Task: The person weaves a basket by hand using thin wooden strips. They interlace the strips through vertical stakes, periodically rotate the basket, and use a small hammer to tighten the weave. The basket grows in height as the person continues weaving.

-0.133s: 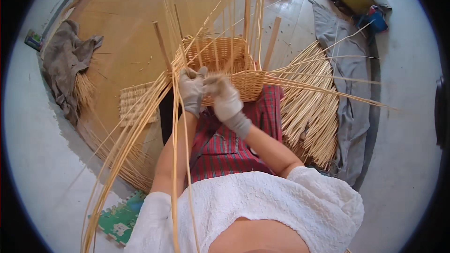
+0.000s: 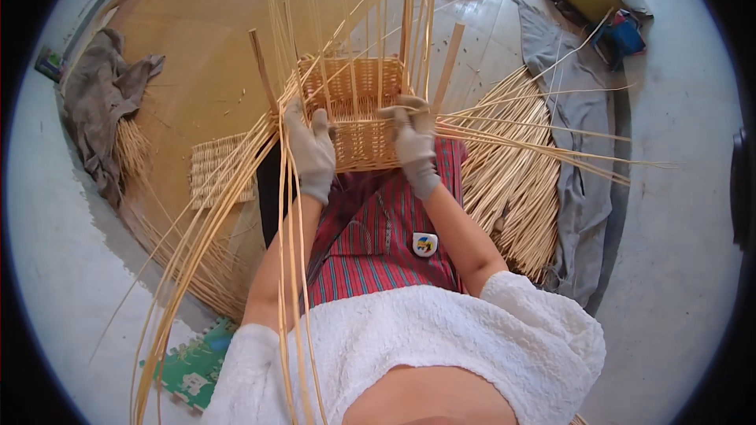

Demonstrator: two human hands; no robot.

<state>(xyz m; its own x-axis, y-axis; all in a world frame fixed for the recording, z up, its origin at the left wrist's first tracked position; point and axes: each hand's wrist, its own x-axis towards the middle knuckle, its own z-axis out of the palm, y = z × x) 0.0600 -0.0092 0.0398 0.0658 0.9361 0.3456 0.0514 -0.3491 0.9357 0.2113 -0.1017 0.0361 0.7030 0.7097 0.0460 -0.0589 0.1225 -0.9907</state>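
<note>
A rectangular, open-topped basket of tan woven wicker (image 2: 366,145) stood at the far edge of the red striped cloth (image 2: 370,244) covering the person's lap; what bore its weight could not be told. The left hand, in a pale grey glove (image 2: 313,149), lay against the basket's near left corner, partly open with the thumb raised; whether it gripped a strand could not be told. The right hand, gloved alike (image 2: 415,140), was at the near right corner, fingers bent over the near rim, and its hold was also unclear. Flat brown wooden sticks (image 2: 449,71) rose near the basket's corners, and thin pale upright strands (image 2: 382,39) stood between them. Long loose tan strands (image 2: 209,220) swept from the left corner past the left forearm, while others (image 2: 543,138) fanned out from the right corner. On the floor, right of the basket, a heap of straw-coloured rods (image 2: 512,212) lay beside a crumpled grey cloth (image 2: 584,181); to its left lay a flat tan woven panel (image 2: 220,173).
</note>
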